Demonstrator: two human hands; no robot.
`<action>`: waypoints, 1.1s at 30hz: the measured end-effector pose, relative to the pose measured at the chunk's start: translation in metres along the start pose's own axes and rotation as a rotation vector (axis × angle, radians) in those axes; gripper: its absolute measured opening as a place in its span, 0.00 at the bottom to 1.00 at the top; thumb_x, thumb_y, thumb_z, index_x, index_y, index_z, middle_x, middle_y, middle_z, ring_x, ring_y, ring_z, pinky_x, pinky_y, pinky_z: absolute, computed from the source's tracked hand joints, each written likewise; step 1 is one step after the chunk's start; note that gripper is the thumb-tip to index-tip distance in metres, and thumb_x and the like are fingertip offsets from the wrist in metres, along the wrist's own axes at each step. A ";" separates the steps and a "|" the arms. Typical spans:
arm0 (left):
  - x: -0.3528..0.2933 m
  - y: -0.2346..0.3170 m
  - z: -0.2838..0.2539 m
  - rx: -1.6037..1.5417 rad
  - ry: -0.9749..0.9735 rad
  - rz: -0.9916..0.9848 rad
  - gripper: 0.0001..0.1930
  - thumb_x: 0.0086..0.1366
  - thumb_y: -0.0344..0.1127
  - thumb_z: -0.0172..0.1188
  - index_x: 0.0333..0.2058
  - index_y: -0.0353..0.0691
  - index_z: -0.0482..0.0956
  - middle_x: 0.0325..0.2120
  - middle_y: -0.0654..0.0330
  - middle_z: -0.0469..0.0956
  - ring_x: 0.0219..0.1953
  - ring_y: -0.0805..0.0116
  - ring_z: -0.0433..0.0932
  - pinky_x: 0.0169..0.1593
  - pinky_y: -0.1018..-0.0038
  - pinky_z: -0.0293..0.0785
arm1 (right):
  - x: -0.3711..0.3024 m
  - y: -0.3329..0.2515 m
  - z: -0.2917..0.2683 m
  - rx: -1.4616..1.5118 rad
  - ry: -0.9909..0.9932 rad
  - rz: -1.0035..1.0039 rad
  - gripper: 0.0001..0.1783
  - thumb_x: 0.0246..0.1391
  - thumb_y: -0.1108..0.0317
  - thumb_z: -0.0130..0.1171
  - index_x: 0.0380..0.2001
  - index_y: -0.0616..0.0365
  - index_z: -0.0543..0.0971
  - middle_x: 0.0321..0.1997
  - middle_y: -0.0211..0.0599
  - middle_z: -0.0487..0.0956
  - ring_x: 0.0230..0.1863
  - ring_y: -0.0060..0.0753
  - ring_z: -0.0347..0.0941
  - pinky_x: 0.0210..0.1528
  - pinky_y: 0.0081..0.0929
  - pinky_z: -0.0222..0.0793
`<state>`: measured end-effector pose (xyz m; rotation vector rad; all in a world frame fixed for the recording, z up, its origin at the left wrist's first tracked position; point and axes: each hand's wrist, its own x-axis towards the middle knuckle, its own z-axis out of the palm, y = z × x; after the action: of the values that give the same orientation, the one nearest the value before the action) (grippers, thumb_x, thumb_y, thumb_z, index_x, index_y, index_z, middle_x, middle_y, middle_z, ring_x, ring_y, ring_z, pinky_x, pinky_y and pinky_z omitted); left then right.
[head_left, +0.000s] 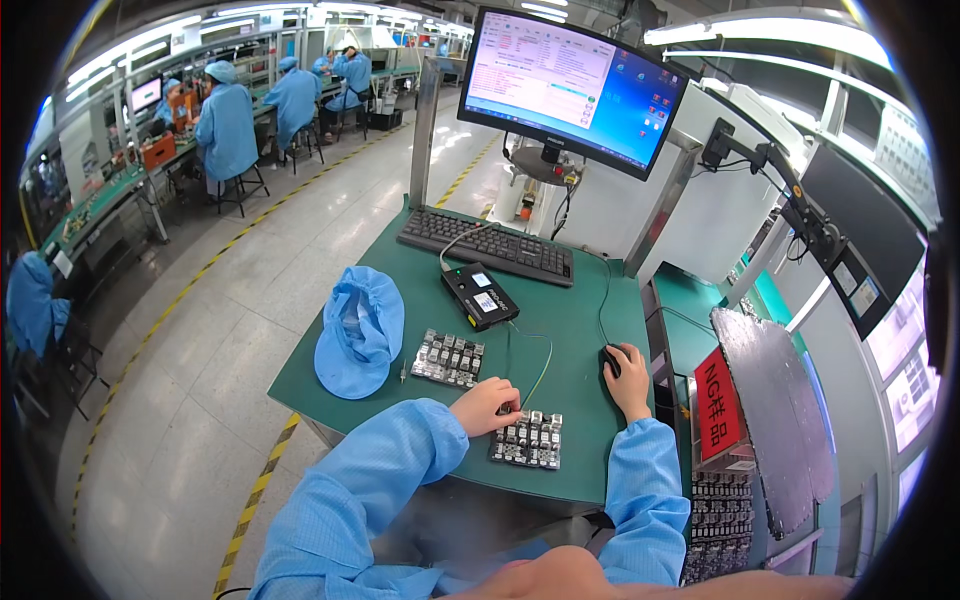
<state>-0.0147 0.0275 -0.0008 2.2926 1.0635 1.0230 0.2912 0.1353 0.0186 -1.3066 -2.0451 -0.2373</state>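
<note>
My left hand [487,406] is closed in a pinch at the far left corner of a panel of small circuit boards [527,441] near the table's front edge. A thin pale-green cable [546,370] runs from a black box with a small lit screen [480,296] to these fingertips, which hide its end. My right hand [627,385] wraps round a black computer mouse [608,361] on the table's right side. A second board panel [448,358] lies beyond my left hand, with a small metal-coloured piece [404,372] beside it.
On the green table [590,440] lie a blue cap [360,335] and a black keyboard [485,246]. A lit monitor [572,85] stands behind. To the right are a red sign [720,408], a grey sheet [775,415] and stacked boards [722,520]. People in blue [225,125] sit far left.
</note>
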 end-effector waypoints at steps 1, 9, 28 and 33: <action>0.000 0.000 0.000 -0.002 0.008 0.012 0.09 0.57 0.36 0.63 0.27 0.40 0.73 0.26 0.60 0.71 0.34 0.61 0.70 0.39 0.67 0.68 | 0.000 0.001 0.001 0.000 0.001 0.001 0.18 0.47 0.68 0.61 0.44 0.48 0.78 0.50 0.37 0.72 0.50 0.46 0.70 0.47 0.37 0.70; 0.000 0.001 -0.001 -0.001 -0.020 -0.027 0.08 0.58 0.38 0.61 0.27 0.42 0.73 0.27 0.61 0.71 0.35 0.61 0.70 0.41 0.67 0.68 | -0.002 0.001 0.000 -0.004 -0.006 0.012 0.19 0.47 0.68 0.61 0.45 0.47 0.78 0.52 0.39 0.71 0.51 0.47 0.69 0.48 0.38 0.70; 0.000 0.004 -0.001 0.001 0.002 -0.005 0.09 0.57 0.36 0.63 0.27 0.40 0.73 0.26 0.60 0.71 0.35 0.62 0.70 0.39 0.68 0.68 | -0.003 0.001 -0.001 -0.009 0.006 0.006 0.20 0.47 0.66 0.62 0.47 0.47 0.77 0.51 0.39 0.71 0.51 0.47 0.69 0.49 0.38 0.69; 0.000 0.003 -0.001 -0.011 0.009 -0.010 0.09 0.57 0.36 0.63 0.27 0.40 0.73 0.26 0.61 0.71 0.35 0.62 0.70 0.40 0.68 0.68 | 0.000 0.005 -0.004 0.073 0.146 0.077 0.19 0.51 0.64 0.59 0.48 0.52 0.76 0.49 0.42 0.73 0.49 0.48 0.70 0.50 0.38 0.67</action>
<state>-0.0138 0.0255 0.0014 2.2736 1.0687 1.0344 0.2970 0.1357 0.0213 -1.2817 -1.8603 -0.2148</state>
